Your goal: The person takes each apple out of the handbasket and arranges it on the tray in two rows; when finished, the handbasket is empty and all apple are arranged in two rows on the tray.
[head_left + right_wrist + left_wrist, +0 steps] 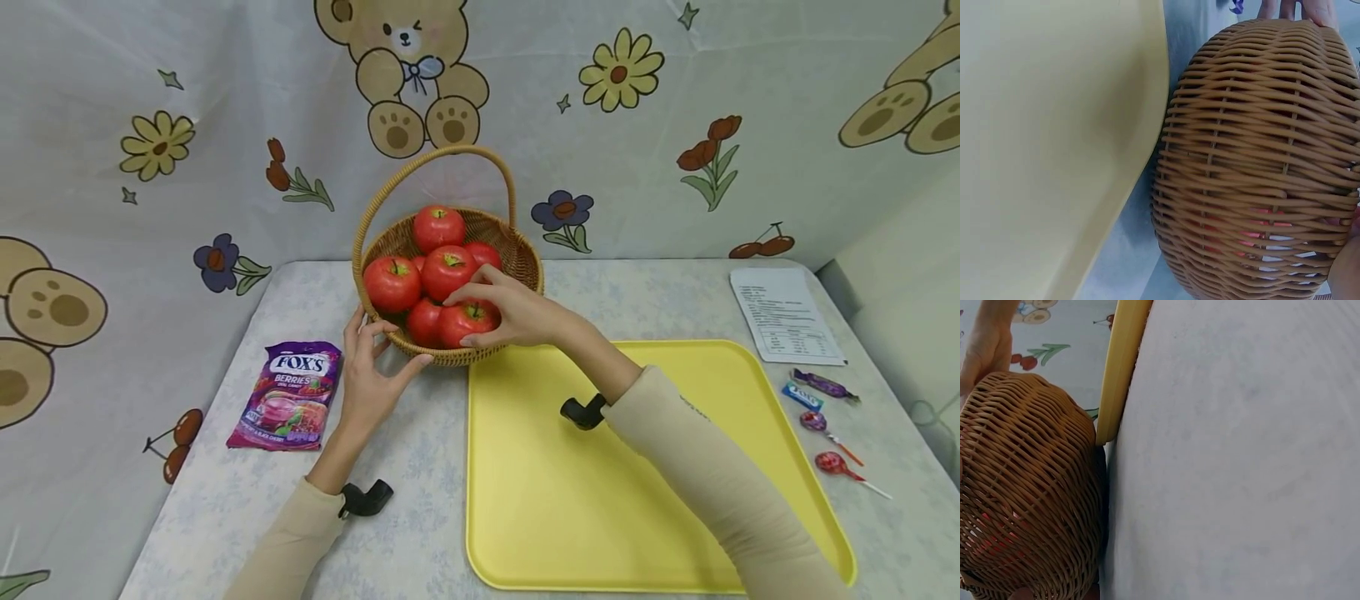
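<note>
A brown wicker basket (525, 262) with an arched handle stands at the back of the table, holding several red apples (392, 284). My left hand (367, 383) is at its left front rim, fingers bent over the edge and thumb along the front wall. The right hand (517, 312) reaches over the right rim, its thumb and fingers around the front apple (471, 323), which sits among the others. Both wrist views are mostly filled by the basket's woven side (1029, 462), with the right hand (988, 350) at the upper left of the left wrist view.
A yellow tray (600, 517) lies right of the basket, close to its base. A purple candy bag (288, 396) is at the left. Along the right edge lie a printed sheet (787, 315), two wrapped candies (825, 384) and two lollipops (832, 463). A patterned cloth hangs behind.
</note>
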`<state>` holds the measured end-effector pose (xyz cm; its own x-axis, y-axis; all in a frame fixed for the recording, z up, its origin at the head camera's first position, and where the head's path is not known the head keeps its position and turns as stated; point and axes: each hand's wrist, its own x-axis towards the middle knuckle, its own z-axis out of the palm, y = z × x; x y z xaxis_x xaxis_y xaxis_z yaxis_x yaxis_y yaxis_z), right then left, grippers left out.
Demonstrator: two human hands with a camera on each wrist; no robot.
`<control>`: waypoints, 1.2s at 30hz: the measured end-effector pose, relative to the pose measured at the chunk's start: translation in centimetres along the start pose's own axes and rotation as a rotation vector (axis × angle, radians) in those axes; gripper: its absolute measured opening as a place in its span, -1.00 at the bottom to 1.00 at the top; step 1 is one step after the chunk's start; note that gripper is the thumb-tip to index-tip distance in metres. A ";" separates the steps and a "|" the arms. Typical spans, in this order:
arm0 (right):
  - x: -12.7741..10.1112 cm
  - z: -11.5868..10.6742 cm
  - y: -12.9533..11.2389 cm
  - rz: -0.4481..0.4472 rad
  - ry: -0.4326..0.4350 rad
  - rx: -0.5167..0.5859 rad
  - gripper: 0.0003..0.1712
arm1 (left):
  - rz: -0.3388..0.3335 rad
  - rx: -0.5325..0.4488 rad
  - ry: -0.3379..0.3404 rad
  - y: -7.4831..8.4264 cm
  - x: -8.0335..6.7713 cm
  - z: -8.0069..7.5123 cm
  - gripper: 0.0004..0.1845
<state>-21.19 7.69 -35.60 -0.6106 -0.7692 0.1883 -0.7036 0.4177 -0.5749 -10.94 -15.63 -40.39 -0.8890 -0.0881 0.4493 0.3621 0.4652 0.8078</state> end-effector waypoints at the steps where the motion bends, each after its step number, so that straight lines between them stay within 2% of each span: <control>1: 0.0 0.0 0.0 -0.009 0.010 -0.002 -0.46 | 0.000 -0.001 0.001 -0.1 0.0 0.0 -0.44; 12: 0.0 0.0 -0.4 -0.075 0.121 -0.010 -0.46 | 0.010 -0.024 0.003 -0.7 -0.1 -0.3 -0.46; 23: -0.4 -2.8 -1.6 -0.095 0.167 -0.041 -0.42 | -0.005 -0.036 0.018 -0.7 -0.1 -0.2 -0.47; 30: -2.4 -4.4 -2.6 -0.108 0.179 -0.049 -0.45 | -0.014 -0.036 0.013 -0.6 -0.2 -0.2 -0.46; 36: -5.0 -5.2 -3.2 -0.131 0.200 -0.088 -0.43 | -0.005 -0.046 0.017 -0.6 -0.1 -0.1 -0.47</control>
<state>-17.79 12.78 -30.55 -0.5659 -0.7122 0.4154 -0.8049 0.3681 -0.4654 -10.99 -15.98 -40.85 -0.8860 -0.1051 0.4516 0.3710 0.4236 0.8264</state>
